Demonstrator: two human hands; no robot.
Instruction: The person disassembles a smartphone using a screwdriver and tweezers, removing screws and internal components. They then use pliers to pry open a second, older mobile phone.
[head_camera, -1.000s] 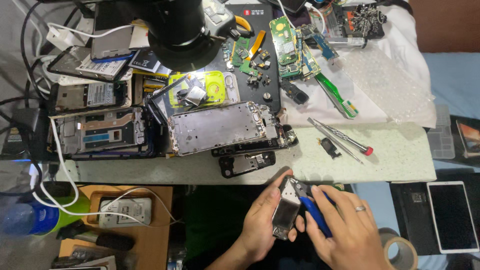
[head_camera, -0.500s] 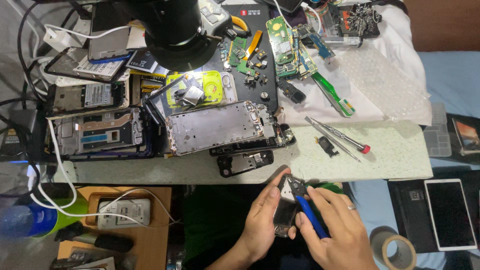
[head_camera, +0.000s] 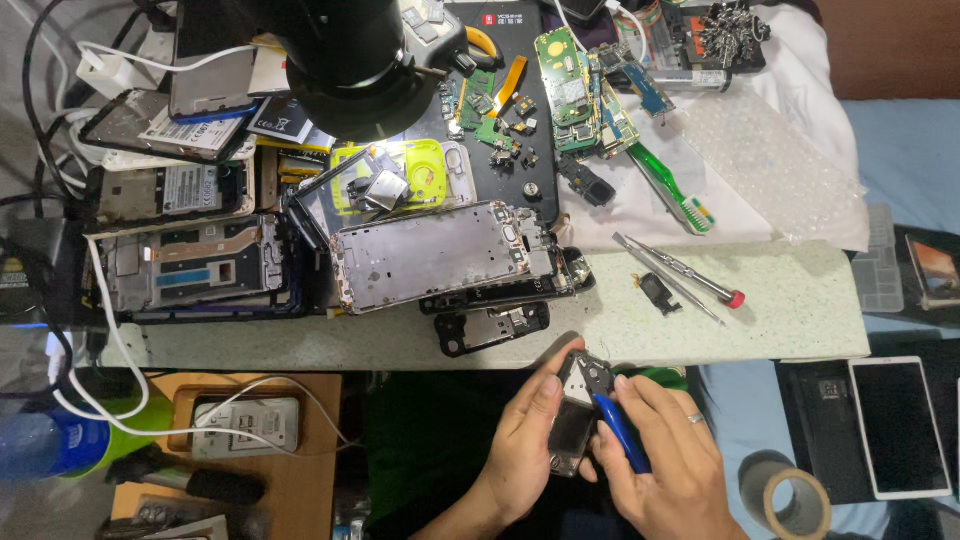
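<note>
Low in the frame's centre, both hands are now sitting slightly higher than a second ago. The left hand (head_camera: 530, 440) is gripping one small dark phone part (head_camera: 573, 432); the right hand (head_camera: 665, 470) is closing around one blue-handled pair of pliers (head_camera: 610, 415), their tip on it.

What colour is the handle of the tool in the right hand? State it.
Blue tool handle, seen in the head view.

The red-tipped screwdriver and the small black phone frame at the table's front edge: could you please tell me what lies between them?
In the head view, a small black component lies between the red-tipped screwdriver and the small black phone frame; otherwise bare pale tabletop.
</note>
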